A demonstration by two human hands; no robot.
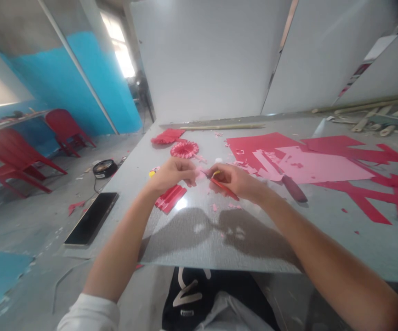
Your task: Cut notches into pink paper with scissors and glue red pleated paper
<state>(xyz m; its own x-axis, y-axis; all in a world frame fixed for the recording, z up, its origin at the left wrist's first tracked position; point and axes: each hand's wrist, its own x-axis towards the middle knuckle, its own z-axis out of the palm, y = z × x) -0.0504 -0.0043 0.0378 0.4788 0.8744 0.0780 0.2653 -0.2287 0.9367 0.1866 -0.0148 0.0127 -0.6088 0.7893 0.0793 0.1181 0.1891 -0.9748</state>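
Note:
Above the middle of the table, my left hand (174, 174) pinches a small piece of pink paper (200, 173) between thumb and fingers. Facing it, my right hand (235, 180) is closed round a pair of scissors (224, 187) with red-orange handles. Their blades point left and meet the edge of the pink paper. Under my left hand lies a pleated strip of red paper (170, 198). Just behind it sits a round pleated paper rosette (184, 149), with another red folded paper piece (167, 136) farther back.
Red sheets (268, 138) and a pink sheet (326, 165) cover the right side, with a dark-red-handled knife (293, 188) on them. A black phone (92, 218) lies at the left edge. Bamboo pieces (381, 119) rest at the back right. Red chairs (16, 151) stand left.

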